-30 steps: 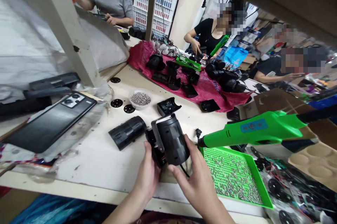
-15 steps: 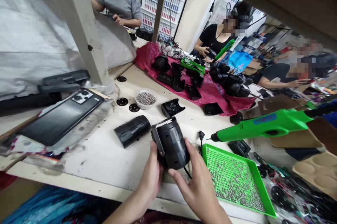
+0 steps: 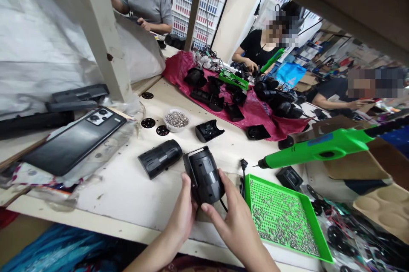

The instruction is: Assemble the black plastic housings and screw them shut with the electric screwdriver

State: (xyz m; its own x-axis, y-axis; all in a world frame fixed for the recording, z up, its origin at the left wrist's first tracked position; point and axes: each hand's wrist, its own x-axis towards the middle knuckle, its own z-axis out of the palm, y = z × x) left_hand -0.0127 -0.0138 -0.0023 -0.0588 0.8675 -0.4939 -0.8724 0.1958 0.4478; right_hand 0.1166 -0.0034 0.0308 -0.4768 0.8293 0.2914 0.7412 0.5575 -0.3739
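1. The black housing (image 3: 204, 175) is a rounded, barrel-shaped plastic shell with small slots in its faceted side and a squarish framed end.
2. Its long axis runs away from the person, tilted up, with the framed end pointing up and to the left and the rounded end low, toward the right hand.
3. It is held just above the near edge of the desk (image 3: 128, 187). The left hand (image 3: 183, 216) has its fingers clamped on the lower left side, and the right hand (image 3: 234, 221) has its fingers closed on the right side.
4. A black cylinder (image 3: 159, 158) lies just to its left, and a green tray (image 3: 284, 216) of screws lies to its right.
5. A green screwdriver (image 3: 319, 148) hangs above the tray.
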